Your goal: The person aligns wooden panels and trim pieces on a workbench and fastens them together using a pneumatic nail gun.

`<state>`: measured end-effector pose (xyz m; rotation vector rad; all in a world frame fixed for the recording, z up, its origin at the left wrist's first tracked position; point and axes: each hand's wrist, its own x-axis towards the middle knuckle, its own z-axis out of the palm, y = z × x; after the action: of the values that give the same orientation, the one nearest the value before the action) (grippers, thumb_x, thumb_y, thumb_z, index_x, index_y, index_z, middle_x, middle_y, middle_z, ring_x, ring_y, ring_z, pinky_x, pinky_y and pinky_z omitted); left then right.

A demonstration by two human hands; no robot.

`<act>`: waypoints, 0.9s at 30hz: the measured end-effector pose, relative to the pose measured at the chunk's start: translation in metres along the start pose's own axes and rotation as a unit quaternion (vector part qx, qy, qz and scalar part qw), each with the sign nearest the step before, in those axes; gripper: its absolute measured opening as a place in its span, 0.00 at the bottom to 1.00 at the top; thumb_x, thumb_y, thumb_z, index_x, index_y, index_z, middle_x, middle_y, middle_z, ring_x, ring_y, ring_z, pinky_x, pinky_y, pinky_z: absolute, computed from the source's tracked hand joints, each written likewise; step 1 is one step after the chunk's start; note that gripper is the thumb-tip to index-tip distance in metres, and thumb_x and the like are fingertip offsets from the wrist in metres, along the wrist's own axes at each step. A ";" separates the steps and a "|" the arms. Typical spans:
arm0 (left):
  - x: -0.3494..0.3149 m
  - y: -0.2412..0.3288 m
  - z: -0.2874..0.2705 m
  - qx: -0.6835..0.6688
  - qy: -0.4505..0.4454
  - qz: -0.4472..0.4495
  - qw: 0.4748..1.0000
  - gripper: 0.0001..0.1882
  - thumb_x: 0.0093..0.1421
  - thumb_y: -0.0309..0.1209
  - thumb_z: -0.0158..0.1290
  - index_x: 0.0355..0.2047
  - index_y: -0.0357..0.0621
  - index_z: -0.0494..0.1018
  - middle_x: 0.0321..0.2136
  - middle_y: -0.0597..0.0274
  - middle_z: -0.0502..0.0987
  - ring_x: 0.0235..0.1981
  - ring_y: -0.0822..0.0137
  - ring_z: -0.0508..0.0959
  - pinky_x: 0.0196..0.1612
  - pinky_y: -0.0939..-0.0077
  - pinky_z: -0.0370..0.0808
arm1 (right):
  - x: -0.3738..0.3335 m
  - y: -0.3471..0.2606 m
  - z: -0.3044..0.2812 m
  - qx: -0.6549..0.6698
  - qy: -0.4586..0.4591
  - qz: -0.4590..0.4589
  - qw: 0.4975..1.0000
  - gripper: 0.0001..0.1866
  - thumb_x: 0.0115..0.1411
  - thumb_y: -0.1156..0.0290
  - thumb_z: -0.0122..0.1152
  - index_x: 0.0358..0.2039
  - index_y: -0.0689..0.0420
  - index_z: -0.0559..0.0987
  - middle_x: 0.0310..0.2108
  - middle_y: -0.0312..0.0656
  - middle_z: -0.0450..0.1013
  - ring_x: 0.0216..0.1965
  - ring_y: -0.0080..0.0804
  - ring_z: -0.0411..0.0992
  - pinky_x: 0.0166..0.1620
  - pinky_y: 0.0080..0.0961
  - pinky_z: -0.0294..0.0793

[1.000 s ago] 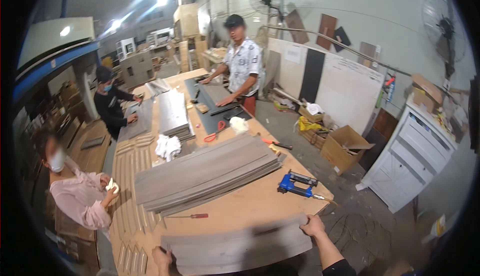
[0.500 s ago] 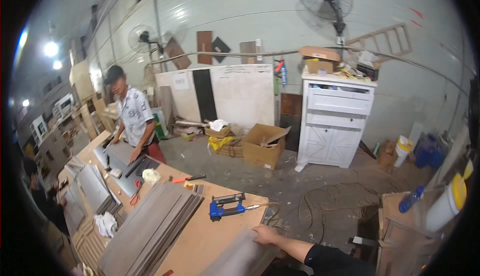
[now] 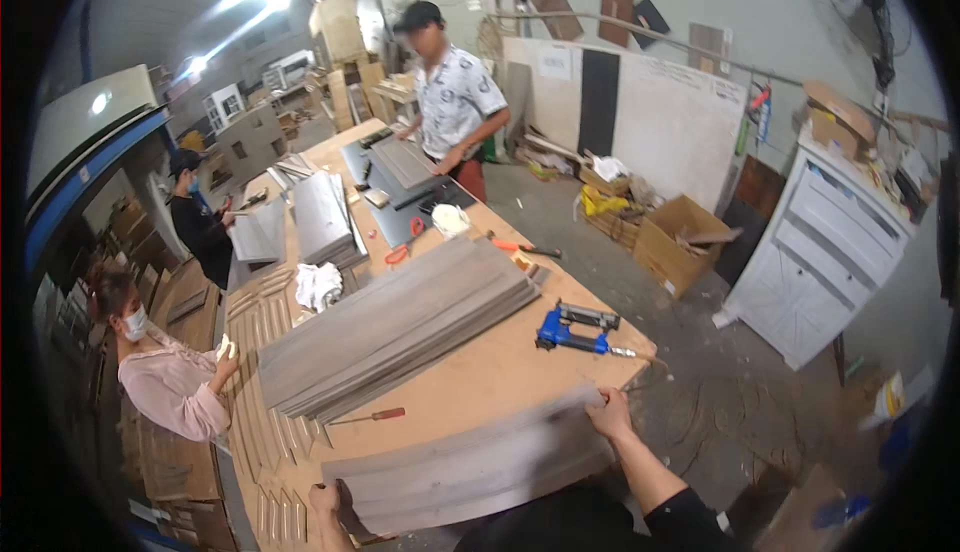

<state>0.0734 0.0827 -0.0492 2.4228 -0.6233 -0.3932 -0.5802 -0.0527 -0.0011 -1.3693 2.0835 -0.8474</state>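
I hold a long grey panel (image 3: 470, 467) flat over the near end of the wooden workbench (image 3: 470, 382). My left hand (image 3: 326, 500) grips its left end and my right hand (image 3: 610, 415) grips its right end. Just beyond it lies a big stack of similar grey panels (image 3: 400, 322), set at a slant. A red-handled screwdriver (image 3: 375, 415) lies between the stack and my panel. A blue nail gun (image 3: 575, 329) rests on the bench to the right of the stack.
A person in a patterned shirt (image 3: 455, 102) works at the far end of the bench. Two masked people (image 3: 165, 372) stand along its left side. A white cabinet (image 3: 830, 242) and an open cardboard box (image 3: 680, 242) stand on the floor to the right.
My view swung right toward the cabinet wall and has come back to the bench. Both hands still hold the grey panel, which now shows in full.
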 end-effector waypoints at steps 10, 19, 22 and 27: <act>-0.034 0.030 -0.067 -0.478 0.063 -0.088 0.872 0.49 0.63 0.73 0.36 0.70 0.46 0.56 0.60 0.55 0.67 0.62 0.58 0.66 0.60 0.52 0.62 | 0.042 -0.097 0.002 0.368 0.082 -0.199 0.905 0.22 0.75 0.58 0.42 0.45 0.62 0.79 0.42 0.42 0.74 0.47 0.31 0.69 0.55 0.25 0.64; -0.038 0.036 -0.103 -0.361 0.023 -0.029 0.932 0.19 0.68 0.52 0.51 0.38 0.50 0.68 0.27 0.70 0.70 0.30 0.76 0.71 0.32 0.70 0.68 | 0.061 -0.092 -0.023 0.225 -0.039 -0.100 0.969 0.19 0.73 0.63 0.52 0.51 0.65 0.80 0.47 0.42 0.80 0.52 0.29 0.74 0.58 0.27 0.69; -0.043 0.048 -0.105 -0.413 0.033 0.012 0.910 0.14 0.70 0.42 0.53 0.30 0.50 0.67 0.19 0.74 0.67 0.18 0.81 0.65 0.19 0.82 0.59 | 0.061 -0.096 -0.030 0.239 -0.057 -0.116 0.962 0.18 0.72 0.63 0.54 0.51 0.65 0.80 0.48 0.42 0.80 0.52 0.29 0.74 0.58 0.25 0.69; -0.051 0.071 -0.112 -0.457 0.054 -0.064 0.885 0.16 0.69 0.41 0.56 0.26 0.52 0.66 0.16 0.78 0.63 0.16 0.83 0.61 0.17 0.84 0.55 | 0.067 -0.104 -0.026 0.269 -0.046 -0.131 0.953 0.19 0.72 0.63 0.54 0.52 0.66 0.80 0.48 0.43 0.80 0.51 0.28 0.75 0.58 0.25 0.69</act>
<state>0.0524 0.1119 0.0879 1.5539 -0.1472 -0.4667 -0.5586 -0.1405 0.0876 -1.3511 1.4590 -1.3151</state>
